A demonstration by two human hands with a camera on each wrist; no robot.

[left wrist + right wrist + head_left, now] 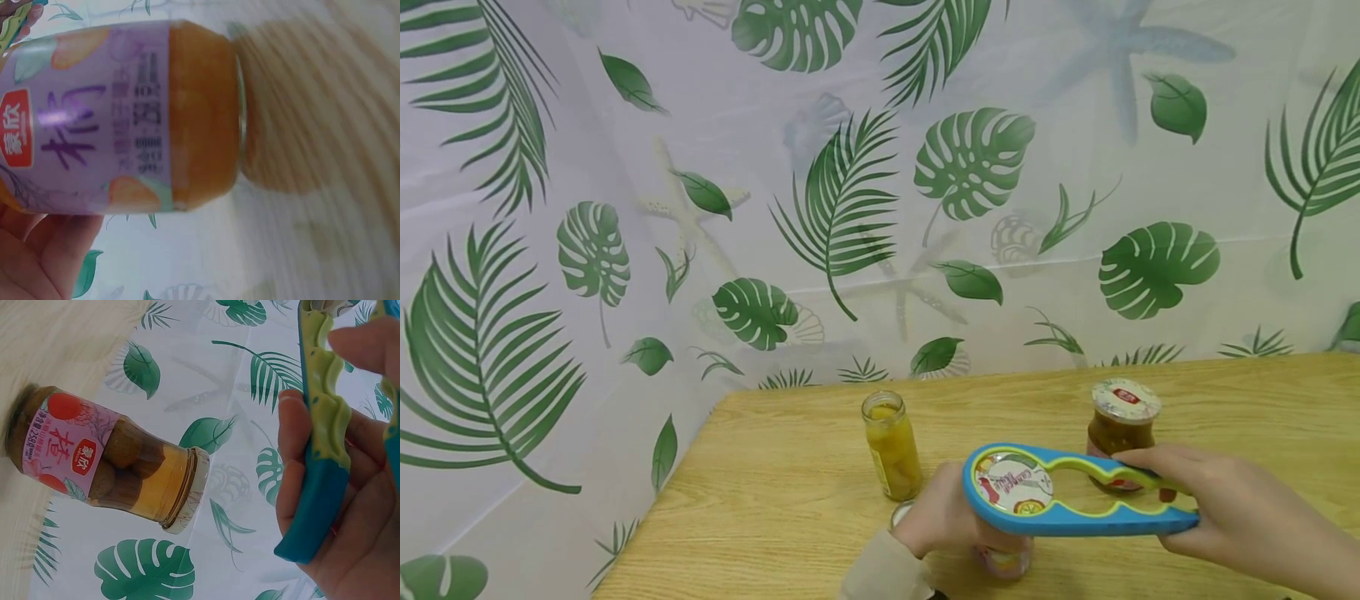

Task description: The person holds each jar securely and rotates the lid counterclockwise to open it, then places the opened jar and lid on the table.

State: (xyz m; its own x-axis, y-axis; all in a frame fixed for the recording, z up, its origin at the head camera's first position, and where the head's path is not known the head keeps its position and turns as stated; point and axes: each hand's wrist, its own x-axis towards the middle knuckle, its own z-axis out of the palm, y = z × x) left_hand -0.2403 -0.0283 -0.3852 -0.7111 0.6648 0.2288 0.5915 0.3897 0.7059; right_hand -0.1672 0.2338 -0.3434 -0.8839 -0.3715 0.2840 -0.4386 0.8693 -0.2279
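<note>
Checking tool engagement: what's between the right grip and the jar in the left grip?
The blue opener. The head view shows it spanning from the right grip to that jar's lid, which its rounded end frames; contact is unclear.

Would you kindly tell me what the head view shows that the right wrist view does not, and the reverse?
Only the head view shows the left hand and the uncapped yellow jar. Only the right wrist view shows the round pieces inside the lidded jar and the large character on its label. Both show that jar, the blue and yellow-green opener, the right hand holding it, and the leaf-patterned backdrop.
</note>
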